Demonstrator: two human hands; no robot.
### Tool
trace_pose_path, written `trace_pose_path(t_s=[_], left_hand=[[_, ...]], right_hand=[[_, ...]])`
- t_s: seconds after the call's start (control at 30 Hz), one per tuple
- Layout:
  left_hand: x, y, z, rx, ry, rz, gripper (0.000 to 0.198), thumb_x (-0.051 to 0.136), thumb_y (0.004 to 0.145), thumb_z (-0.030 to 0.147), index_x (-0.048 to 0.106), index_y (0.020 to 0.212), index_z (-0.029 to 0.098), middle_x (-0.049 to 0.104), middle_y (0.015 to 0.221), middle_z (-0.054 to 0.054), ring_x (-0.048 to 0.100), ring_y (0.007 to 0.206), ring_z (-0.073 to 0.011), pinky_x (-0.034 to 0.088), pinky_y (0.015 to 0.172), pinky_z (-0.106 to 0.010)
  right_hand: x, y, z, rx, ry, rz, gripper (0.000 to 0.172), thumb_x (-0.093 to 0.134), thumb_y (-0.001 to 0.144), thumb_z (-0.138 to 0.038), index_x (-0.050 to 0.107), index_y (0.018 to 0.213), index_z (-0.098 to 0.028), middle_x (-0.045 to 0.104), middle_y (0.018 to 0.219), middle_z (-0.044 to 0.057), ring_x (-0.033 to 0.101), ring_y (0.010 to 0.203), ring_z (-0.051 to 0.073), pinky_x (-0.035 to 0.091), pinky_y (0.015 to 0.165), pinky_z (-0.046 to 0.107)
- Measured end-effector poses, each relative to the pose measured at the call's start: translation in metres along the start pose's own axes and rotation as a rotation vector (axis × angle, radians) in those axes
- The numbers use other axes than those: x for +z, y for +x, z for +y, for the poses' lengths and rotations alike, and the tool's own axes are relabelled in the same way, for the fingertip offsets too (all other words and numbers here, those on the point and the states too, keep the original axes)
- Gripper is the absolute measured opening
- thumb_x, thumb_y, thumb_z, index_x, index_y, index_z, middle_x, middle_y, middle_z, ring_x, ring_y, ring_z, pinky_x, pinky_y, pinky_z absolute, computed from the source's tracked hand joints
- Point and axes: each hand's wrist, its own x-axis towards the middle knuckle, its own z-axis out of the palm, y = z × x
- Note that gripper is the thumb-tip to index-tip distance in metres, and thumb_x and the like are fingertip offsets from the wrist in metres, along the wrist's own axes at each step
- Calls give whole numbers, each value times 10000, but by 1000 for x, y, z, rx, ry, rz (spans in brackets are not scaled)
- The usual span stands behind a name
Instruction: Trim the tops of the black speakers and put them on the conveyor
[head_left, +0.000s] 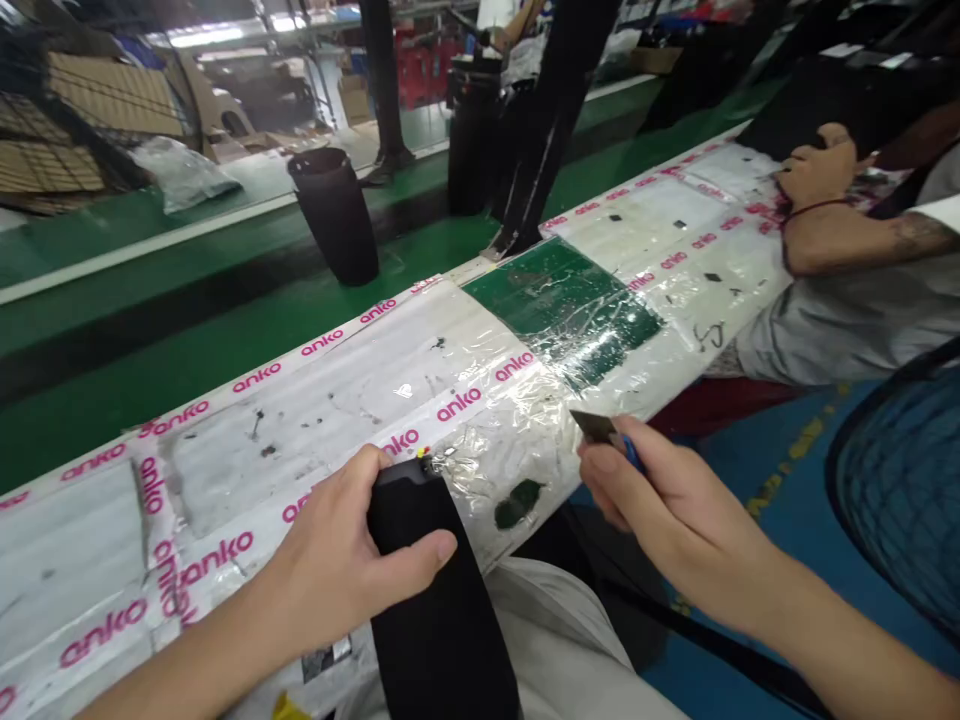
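My left hand [337,560] is wrapped round the upper end of a long black tapered casing [446,630], thumb across its face. The casing slants over my lap at the bench edge, its lower end cut off by the frame. At its top end is a grey rim with small yellow and red bits beside it. In my right hand [667,500] is a small knife [596,427] with a short pointed metal blade. Some blue of its handle shows between the fingers. The blade points up and left, apart from the casing.
The taped bench [360,390] is covered in plastic film, with a green patch [570,310]. Beyond it a green conveyor [247,300] carries a black tapered tube [334,215]. A black post [555,110] rises behind the bench. A co-worker's hand [821,165] rests by a dark object at right.
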Motion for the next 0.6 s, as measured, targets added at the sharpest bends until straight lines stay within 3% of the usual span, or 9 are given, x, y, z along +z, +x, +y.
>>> trace_pose_path(t_s=[0.03, 0.07, 0.1, 0.17, 0.23, 0.37, 0.47, 0.6], left_hand=[[-5, -3, 3, -26, 80, -8, 460, 687, 821, 652, 520, 898, 230, 558, 723, 5, 541, 617, -214, 407, 508, -301], [-10, -5, 5, -24, 119, -36, 479, 705, 799, 651, 556, 963, 226, 612, 780, -23, 590, 661, -244, 458, 528, -330], [-14, -7, 6, 0, 110, -74, 533, 744, 776, 612, 586, 1102, 220, 677, 906, -66, 651, 756, -286, 524, 590, -372], [-21, -9, 4, 47, 33, -127, 825, 827, 730, 482, 484, 1442, 244, 686, 1269, -140, 695, 1051, -369, 599, 796, -443], [-23, -8, -2, 43, -72, -135, 1010, 868, 712, 401, 364, 1580, 291, 594, 1482, -147, 643, 1247, -402, 588, 943, -465], [-14, 2, -11, -45, -309, -142, 825, 879, 749, 492, 517, 1466, 301, 604, 1469, -134, 612, 1294, -401, 547, 1028, -530], [-7, 8, -10, -80, -383, -168, 694, 847, 768, 578, 595, 1343, 280, 643, 1363, -119, 622, 1232, -382, 538, 1005, -554], [-8, 7, -7, -63, -426, -203, 582, 819, 807, 547, 599, 1274, 278, 630, 1285, -93, 633, 1144, -344, 555, 950, -519]], right_hand=[[9, -7, -6, 31, 86, 24, 371, 252, 1125, -436, 522, 949, -253, 586, 680, -20, 601, 560, 150, 465, 512, 251], [20, -14, -14, 103, 318, 100, 347, 419, 1069, -559, 551, 970, -254, 620, 744, -2, 616, 628, 172, 495, 547, 272], [34, -19, -22, 173, 517, 56, 387, 631, 940, -635, 577, 1004, -257, 630, 773, -5, 616, 654, 187, 513, 565, 287], [58, -26, -35, 376, 755, 65, 540, 900, 676, -563, 607, 1018, -264, 634, 797, -17, 613, 700, 199, 518, 626, 307], [72, -27, -37, 483, 869, 133, 548, 908, 660, -556, 614, 1015, -259, 622, 814, -14, 596, 733, 201, 518, 676, 325], [68, -20, -17, 522, 917, 190, 529, 823, 752, -665, 607, 999, -250, 585, 800, -22, 535, 725, 178, 477, 688, 323], [62, -16, -5, 539, 969, 188, 554, 844, 723, -679, 605, 981, -250, 570, 757, -39, 476, 649, 152, 431, 623, 307], [67, -14, -2, 542, 1025, 192, 621, 890, 643, -692, 623, 976, -241, 562, 718, -45, 452, 610, 140, 407, 599, 296]])
